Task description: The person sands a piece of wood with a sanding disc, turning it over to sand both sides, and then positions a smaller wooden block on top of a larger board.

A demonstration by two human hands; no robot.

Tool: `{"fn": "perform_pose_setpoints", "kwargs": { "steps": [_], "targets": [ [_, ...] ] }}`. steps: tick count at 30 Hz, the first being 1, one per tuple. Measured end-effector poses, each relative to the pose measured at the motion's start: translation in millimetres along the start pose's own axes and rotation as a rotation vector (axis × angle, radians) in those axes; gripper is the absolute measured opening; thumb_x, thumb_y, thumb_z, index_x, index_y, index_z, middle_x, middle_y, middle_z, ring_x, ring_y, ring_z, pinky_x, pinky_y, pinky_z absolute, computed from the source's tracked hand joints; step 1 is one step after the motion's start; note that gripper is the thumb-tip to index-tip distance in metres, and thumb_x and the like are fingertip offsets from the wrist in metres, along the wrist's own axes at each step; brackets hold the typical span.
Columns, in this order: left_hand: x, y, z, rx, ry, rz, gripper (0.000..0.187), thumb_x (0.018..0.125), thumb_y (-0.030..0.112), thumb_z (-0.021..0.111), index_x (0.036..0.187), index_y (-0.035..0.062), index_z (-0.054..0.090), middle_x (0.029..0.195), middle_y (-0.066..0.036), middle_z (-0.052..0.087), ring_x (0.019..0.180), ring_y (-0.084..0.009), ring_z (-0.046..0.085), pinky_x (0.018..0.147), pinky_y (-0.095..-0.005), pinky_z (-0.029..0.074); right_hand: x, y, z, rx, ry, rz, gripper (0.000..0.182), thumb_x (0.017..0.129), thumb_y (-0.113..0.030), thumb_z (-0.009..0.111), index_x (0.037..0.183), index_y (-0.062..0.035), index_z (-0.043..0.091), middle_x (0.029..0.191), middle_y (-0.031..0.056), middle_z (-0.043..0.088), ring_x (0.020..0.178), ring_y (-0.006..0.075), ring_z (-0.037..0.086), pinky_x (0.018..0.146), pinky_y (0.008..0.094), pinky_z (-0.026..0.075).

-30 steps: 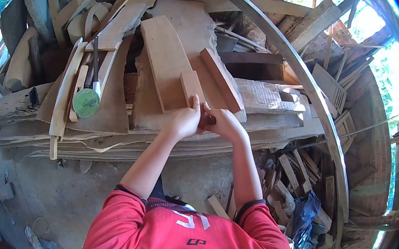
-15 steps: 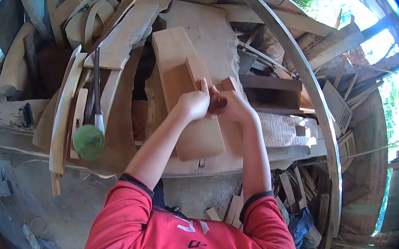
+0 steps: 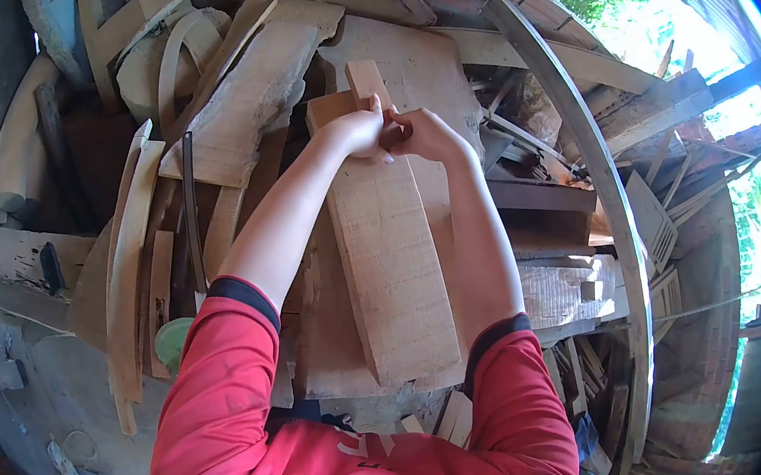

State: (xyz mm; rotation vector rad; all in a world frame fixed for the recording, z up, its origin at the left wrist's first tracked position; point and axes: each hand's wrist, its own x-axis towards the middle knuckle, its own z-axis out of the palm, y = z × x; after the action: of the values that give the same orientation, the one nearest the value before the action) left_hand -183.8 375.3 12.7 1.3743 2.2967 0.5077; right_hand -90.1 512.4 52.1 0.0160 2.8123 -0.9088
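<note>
A thick pale wooden board [image 3: 389, 265] lies lengthwise in front of me on a wider slab [image 3: 395, 46]. Near the board's far end, a smaller wooden block [image 3: 366, 78] sticks out beyond my hands. My left hand [image 3: 360, 134] closes round the block's left side, with the thumb up near its top. On the right side, my right hand [image 3: 425, 134] has its fingers curled against the same block, close to my left thumb. The block's near part is hidden by both hands.
To the left are long wood strips [image 3: 132, 268], a dark thin bar [image 3: 192, 204] and a green round object [image 3: 173, 344]. A curved beam [image 3: 594, 154] arches up on the right. A mortised timber [image 3: 563, 291] lies beside the slab, above scrap wood on the ground.
Both hands have moved forward with the block to the board's far end, and the arms are stretched further out. The view has shifted, and more of the board's near part shows.
</note>
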Motion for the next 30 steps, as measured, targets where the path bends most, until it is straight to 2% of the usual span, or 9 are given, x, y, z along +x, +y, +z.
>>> {"fn": "perform_pose_setpoints", "kwargs": {
  "steps": [5, 8, 13, 14, 20, 23, 27, 28, 30],
  "targets": [
    [-47.8, 44.2, 0.5, 0.012, -0.06, -0.014, 0.122, 0.061, 0.042, 0.076, 0.129, -0.0183, -0.005, 0.104, -0.028, 0.056, 0.095, -0.0343, 0.058, 0.079, -0.0363, 0.048, -39.8, -4.9, 20.0, 0.005, 0.041, -0.012, 0.034, 0.072, -0.002, 0.068, 0.104, -0.0003, 0.057, 0.078, 0.0058, 0.066, 0.068, 0.0082, 0.058, 0.064, 0.0249, 0.046],
    [-89.0, 69.7, 22.6, -0.025, -0.01, -0.015, 0.116, 0.064, 0.039, 0.075, 0.131, -0.0147, -0.002, 0.098, -0.03, 0.057, 0.09, -0.038, 0.058, 0.079, -0.0378, 0.047, -89.7, -26.3, 37.2, 0.264, 0.066, 0.019, 0.03, 0.067, -0.013, 0.071, 0.092, -0.0001, 0.061, 0.078, 0.0148, 0.065, 0.069, 0.0262, 0.064, 0.064, 0.034, 0.049],
    [-181.8, 135.4, 76.4, 0.055, 0.011, -0.019, 0.111, 0.067, 0.037, 0.073, 0.131, -0.0155, -0.001, 0.085, -0.026, 0.06, 0.077, -0.0364, 0.061, 0.069, -0.0399, 0.05, -197.8, -53.3, 86.8, 0.023, 0.14, -0.058, 0.031, 0.064, -0.015, 0.072, 0.091, -0.003, 0.062, 0.074, 0.0132, 0.065, 0.073, 0.0289, 0.063, 0.065, 0.0385, 0.049],
    [-200.3, 148.2, 89.8, 0.031, 0.011, -0.023, 0.11, 0.067, 0.036, 0.073, 0.131, -0.0153, -0.001, 0.084, -0.025, 0.06, 0.076, -0.0359, 0.061, 0.068, -0.0399, 0.049, -225.6, -71.1, 92.7, -0.023, 0.169, -0.046, 0.02, 0.069, -0.009, 0.069, 0.085, -0.0007, 0.062, 0.074, 0.0127, 0.065, 0.07, 0.0252, 0.065, 0.064, 0.0335, 0.049],
    [-297.4, 233.0, 137.7, 0.026, -0.047, -0.077, 0.109, 0.067, 0.038, 0.071, 0.131, -0.0155, 0.002, 0.075, -0.024, 0.06, 0.07, -0.0352, 0.061, 0.064, -0.0409, 0.048, -353.3, -109.0, 136.4, -0.035, 0.201, 0.031, 0.053, 0.065, -0.007, 0.07, 0.115, -0.0029, 0.053, 0.08, 0.013, 0.065, 0.075, 0.027, 0.064, 0.066, 0.0349, 0.048],
    [-311.1, 249.5, 155.8, 0.067, 0.01, -0.116, 0.107, 0.067, 0.034, 0.072, 0.132, -0.0156, 0.004, 0.077, -0.024, 0.062, 0.072, -0.0326, 0.063, 0.064, -0.0391, 0.049, -376.2, -111.5, 140.5, 0.017, 0.212, 0.015, 0.05, 0.061, -0.013, 0.071, 0.108, -0.0021, 0.056, 0.078, 0.0157, 0.063, 0.075, 0.0325, 0.061, 0.067, 0.0398, 0.047],
    [-310.4, 249.7, 155.5, 0.041, 0.011, -0.131, 0.108, 0.067, 0.036, 0.072, 0.132, -0.0155, 0.003, 0.079, -0.025, 0.061, 0.072, -0.0339, 0.062, 0.064, -0.0396, 0.049, -372.9, -106.5, 133.8, 0.023, 0.129, 0.062, 0.033, 0.059, -0.014, 0.073, 0.089, -0.0054, 0.064, 0.077, 0.0157, 0.063, 0.077, 0.0321, 0.061, 0.068, 0.0398, 0.047],
    [-305.9, 245.1, 156.4, 0.016, 0.034, -0.107, 0.11, 0.067, 0.038, 0.072, 0.131, -0.0156, 0.001, 0.079, -0.026, 0.06, 0.073, -0.0355, 0.062, 0.065, -0.0407, 0.049, -368.4, -102.3, 131.0, -0.113, 0.088, 0.046, 0.054, 0.06, -0.009, 0.074, 0.111, -0.0082, 0.056, 0.08, 0.0139, 0.064, 0.074, 0.029, 0.063, 0.066, 0.0363, 0.047],
    [-295.2, 232.6, 153.7, -0.006, 0.049, -0.089, 0.112, 0.067, 0.041, 0.071, 0.131, -0.0157, -0.001, 0.079, -0.027, 0.059, 0.073, -0.0371, 0.061, 0.065, -0.0418, 0.048, -349.8, -98.4, 124.2, -0.116, 0.082, 0.053, 0.052, 0.059, -0.009, 0.075, 0.108, -0.0078, 0.057, 0.079, 0.0139, 0.064, 0.073, 0.0294, 0.063, 0.066, 0.0366, 0.047]
  ]
}}
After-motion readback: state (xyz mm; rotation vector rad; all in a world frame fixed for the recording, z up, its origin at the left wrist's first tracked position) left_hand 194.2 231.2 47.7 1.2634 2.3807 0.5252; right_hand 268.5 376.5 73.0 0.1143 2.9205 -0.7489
